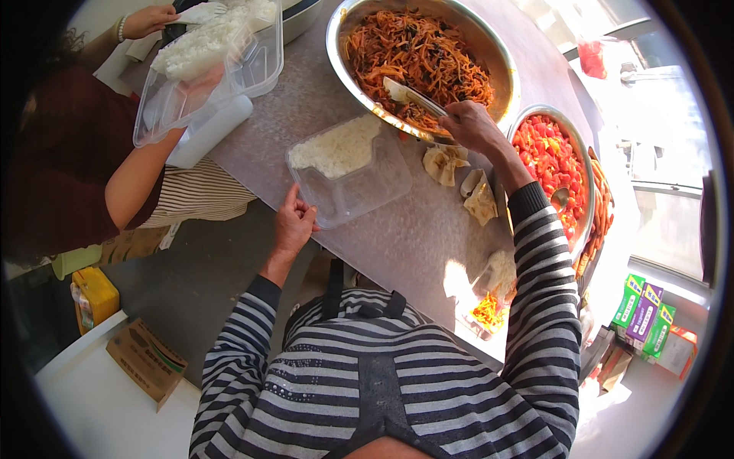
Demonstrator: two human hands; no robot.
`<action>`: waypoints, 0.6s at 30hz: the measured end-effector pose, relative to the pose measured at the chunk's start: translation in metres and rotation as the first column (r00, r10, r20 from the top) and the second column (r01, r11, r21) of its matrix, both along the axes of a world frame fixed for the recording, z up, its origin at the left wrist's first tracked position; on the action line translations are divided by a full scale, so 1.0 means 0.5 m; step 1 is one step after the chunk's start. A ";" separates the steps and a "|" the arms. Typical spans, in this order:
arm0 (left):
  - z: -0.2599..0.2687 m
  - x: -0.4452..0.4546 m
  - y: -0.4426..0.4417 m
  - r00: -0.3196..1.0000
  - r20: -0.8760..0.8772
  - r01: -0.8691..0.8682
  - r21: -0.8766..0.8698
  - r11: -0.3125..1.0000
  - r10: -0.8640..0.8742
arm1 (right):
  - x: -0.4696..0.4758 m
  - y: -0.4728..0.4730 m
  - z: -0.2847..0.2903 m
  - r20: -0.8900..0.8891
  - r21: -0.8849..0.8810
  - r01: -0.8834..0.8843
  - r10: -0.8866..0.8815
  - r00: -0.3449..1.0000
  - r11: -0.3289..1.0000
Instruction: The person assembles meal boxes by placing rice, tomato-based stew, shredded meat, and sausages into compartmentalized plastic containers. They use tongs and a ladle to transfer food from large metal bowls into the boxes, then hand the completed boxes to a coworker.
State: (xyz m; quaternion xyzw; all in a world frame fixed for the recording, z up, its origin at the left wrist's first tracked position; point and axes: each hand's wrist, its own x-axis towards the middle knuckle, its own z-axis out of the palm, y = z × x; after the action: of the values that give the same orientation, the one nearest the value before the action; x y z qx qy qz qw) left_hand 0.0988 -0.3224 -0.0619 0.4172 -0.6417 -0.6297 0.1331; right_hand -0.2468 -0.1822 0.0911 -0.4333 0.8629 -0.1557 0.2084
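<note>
My right hand (473, 126) grips metal serving tongs (421, 98), whose broad, food-smeared end rests in shredded carrot mixed with dark strips (418, 51). That food fills a large stainless steel basin (507, 74). My left hand (293, 224) holds the near left corner of a clear plastic compartment container (367, 192) on the table. White rice (338, 149) lies in its far compartment; the nearer compartments hold no food. Two crumpled pale scraps, perhaps dough or wrap (444, 163), lie between the container and my right forearm.
On the left, another person's hand (150, 22) works a white utensil over rice in a stack of clear containers (269, 80). A basin of chopped tomatoes (550, 155) with a spoon stands right. Orange shreds (488, 312) lie near the table edge. Several boxes (645, 315) sit lower right.
</note>
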 end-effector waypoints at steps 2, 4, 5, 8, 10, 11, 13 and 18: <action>0.000 -0.001 0.012 1.000 -0.019 -0.013 0.059 0.998 0.014 | 0.011 0.011 0.010 0.000 -0.025 0.017 -0.017 1.000 1.000; -0.006 -0.001 0.021 0.999 -0.029 -0.019 0.090 0.996 0.022 | 0.021 0.020 0.015 0.004 -0.042 0.039 -0.039 0.999 0.998; -0.014 0.001 0.025 0.999 -0.031 -0.019 0.092 0.996 0.022 | 0.027 0.026 0.017 -0.010 -0.072 0.034 -0.035 0.999 0.997; -0.012 0.001 0.036 0.999 -0.040 -0.009 0.105 0.994 0.014 | 0.045 0.040 0.025 -0.040 -0.131 0.038 -0.044 0.998 0.991; 0.000 0.001 0.047 0.999 -0.045 0.000 0.130 0.992 0.006 | 0.056 0.050 0.028 -0.040 -0.130 0.062 -0.068 0.997 0.990; 0.008 0.001 0.051 0.999 -0.048 0.006 0.149 0.989 0.001 | 0.061 0.055 0.028 -0.034 -0.147 0.061 -0.067 0.997 0.987; 0.013 0.003 0.060 0.999 -0.050 0.021 0.163 0.986 -0.013 | 0.069 0.067 0.029 -0.023 -0.183 0.059 -0.064 0.998 0.981; 0.001 0.017 0.080 0.997 -0.080 0.020 0.154 0.988 -0.007 | 0.090 0.088 0.038 -0.039 -0.192 0.088 -0.097 0.995 0.977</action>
State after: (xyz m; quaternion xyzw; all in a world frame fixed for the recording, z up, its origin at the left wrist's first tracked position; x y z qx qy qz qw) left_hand 0.1072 -0.2826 -0.0615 0.3966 -0.5881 -0.6943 0.1215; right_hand -0.2017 -0.1381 0.1100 -0.4144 0.8680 -0.2365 0.1378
